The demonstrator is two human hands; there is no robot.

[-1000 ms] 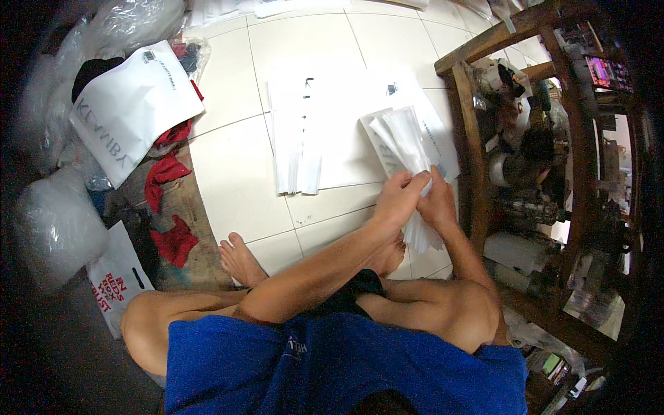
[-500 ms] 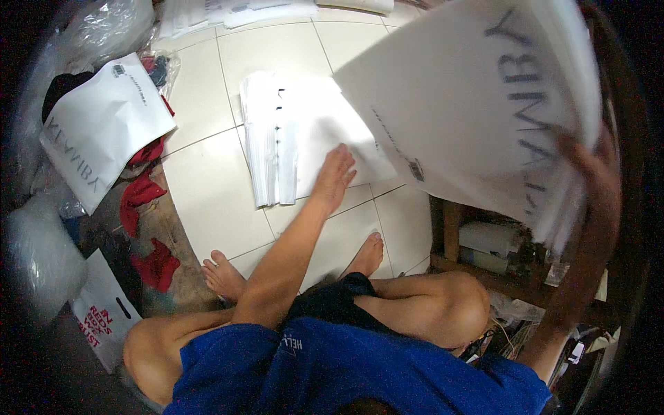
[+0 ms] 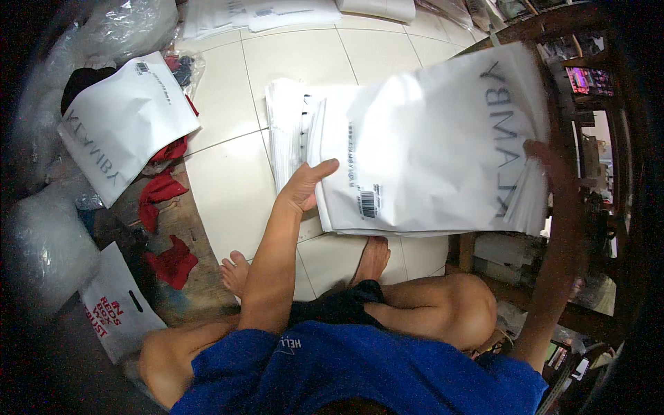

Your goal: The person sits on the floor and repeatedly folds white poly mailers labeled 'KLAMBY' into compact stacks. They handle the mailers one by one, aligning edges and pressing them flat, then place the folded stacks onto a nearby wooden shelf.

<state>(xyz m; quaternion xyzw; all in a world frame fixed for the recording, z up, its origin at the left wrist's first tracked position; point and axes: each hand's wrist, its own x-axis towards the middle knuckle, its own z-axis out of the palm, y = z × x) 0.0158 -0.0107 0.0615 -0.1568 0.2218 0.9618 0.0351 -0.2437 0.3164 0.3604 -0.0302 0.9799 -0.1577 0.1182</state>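
Note:
Between my two hands is a thick stack of white plastic bags [image 3: 422, 152], printed with large grey letters and a barcode. My left hand [image 3: 304, 185] grips the stack's left edge, the thumb on top and the fingers hidden beneath. My right hand [image 3: 543, 160], dark and a little blurred, is closed round the right edge, where the layers fan apart. Partly covered by the held stack, a second pile of white bags [image 3: 282, 128] lies on the tiled floor just beyond my left hand.
A single white bag [image 3: 131, 124] rests over red cloth [image 3: 158, 197] and clear plastic at the left. Nearer is a grey bag with a handle slot [image 3: 121, 315]. More white sheets [image 3: 290, 14] lie at the far edge. Wooden shelving [image 3: 588, 311] stands close on the right.
The stack in my right hand has come down from its raised, tilted position and now lies flatter in front of me. My left hand has closed on its left edge.

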